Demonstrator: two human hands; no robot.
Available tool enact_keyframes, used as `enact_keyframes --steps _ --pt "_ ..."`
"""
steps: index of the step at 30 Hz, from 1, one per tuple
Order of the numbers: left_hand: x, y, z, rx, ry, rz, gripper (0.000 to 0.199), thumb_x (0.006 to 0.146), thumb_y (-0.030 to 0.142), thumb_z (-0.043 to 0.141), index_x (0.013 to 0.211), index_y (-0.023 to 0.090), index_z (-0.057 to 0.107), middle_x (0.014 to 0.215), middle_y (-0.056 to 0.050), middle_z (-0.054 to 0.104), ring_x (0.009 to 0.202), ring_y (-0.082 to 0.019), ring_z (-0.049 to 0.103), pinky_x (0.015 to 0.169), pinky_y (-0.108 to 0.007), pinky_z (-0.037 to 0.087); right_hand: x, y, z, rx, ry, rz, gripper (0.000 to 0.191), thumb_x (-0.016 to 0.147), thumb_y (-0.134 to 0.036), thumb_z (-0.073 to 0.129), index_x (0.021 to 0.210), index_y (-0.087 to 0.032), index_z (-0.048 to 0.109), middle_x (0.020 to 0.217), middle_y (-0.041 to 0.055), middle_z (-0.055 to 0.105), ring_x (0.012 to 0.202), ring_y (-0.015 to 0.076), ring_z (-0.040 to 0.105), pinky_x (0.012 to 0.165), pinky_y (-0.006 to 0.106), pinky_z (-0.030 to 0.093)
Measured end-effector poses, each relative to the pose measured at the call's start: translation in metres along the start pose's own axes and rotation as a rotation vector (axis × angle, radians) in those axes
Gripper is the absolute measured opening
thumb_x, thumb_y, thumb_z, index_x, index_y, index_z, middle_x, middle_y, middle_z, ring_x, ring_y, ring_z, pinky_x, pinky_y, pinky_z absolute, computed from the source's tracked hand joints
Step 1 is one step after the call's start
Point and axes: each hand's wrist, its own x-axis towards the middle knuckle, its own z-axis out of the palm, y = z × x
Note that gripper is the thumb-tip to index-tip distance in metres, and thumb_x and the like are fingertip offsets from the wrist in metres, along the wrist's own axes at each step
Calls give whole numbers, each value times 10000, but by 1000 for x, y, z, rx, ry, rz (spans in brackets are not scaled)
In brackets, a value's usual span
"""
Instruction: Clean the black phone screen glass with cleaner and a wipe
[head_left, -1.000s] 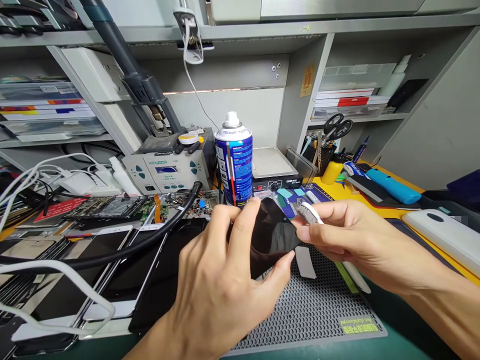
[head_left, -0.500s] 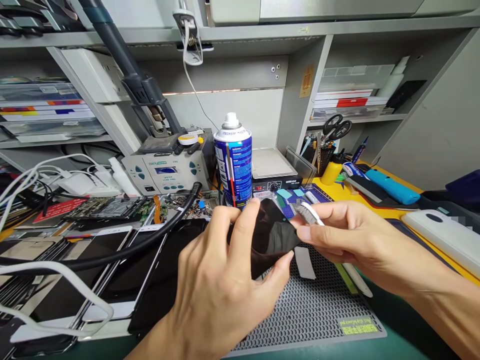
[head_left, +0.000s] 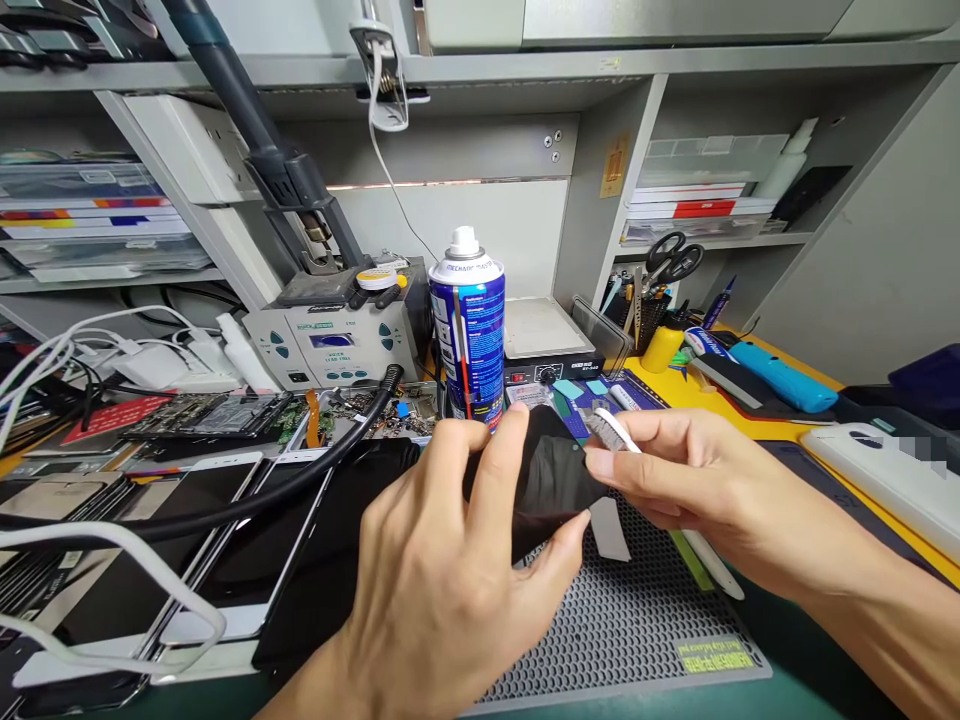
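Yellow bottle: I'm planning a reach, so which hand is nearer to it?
Right. The right hand is in front of the yellow bottle; the left hand is farther away, toward the left.

The black rectangular panel (head_left: pixel 556 472) looks glossy and glass-like, bearing soft reflections. The small white plastic brush (head_left: pixel 616 429) pairs a smooth back with a rough, bristly face. The grey honeycomb-textured mat (head_left: pixel 607 630) looks matt and rubbery; the blue-and-white cylindrical metal can (head_left: pixel 484 335) shines smoothly.

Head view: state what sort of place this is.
Probably an electronics repair bench, likely for phones: exposed circuit boards, flat phone-like screens and a Quick lead-free rework station share the work surface.
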Motion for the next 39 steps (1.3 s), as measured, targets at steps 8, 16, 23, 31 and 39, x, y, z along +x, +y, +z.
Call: enact_keyframes --steps 8,16,23,31,39 --pt "0 0 0 -41 22 -19 612 759 385 737 1269 97 560 969 -98 624 774 -202 658 638 -329 584 -3 -5 -1 40 -38 51 334 856 -454 708 736 -178 564 572 -74 260 499 65 157 428 245 97" --pt "-4 1 0 -65 30 14 616 773 398 738 1281 107 549 979 -100 622 800 -202 652 630 -324 578 -1 -10 0 142 -74 73 323 827 -389 739 707 -166 538 554 -80 264 490 57 165 424 228 96" --pt "-3 0 2 -98 47 33 636 754 371 764 1281 93 544 985 -111 623 804 -198 646 644 -324 582 -2 -12 -2 219 -113 144 333 813 -362 751 688 -163 515 536 -81 282 489 55 189 424 212 109" --pt "-1 3 1 -141 148 34 642 730 344 792 1245 60 533 976 -114 628 808 -184 644 616 -292 567 -4 -18 0 460 -203 249 216 767 -242 785 769 -145 592 551 -88 277 486 43 162 412 176 117" --pt "-1 3 5 -153 184 72 651 737 325 796 1256 45 521 994 -128 624 844 -188 641 644 -287 561 -3 -18 2 585 -202 285 159 735 -156 770 752 -136 614 542 -87 284 463 27 174 397 150 132"
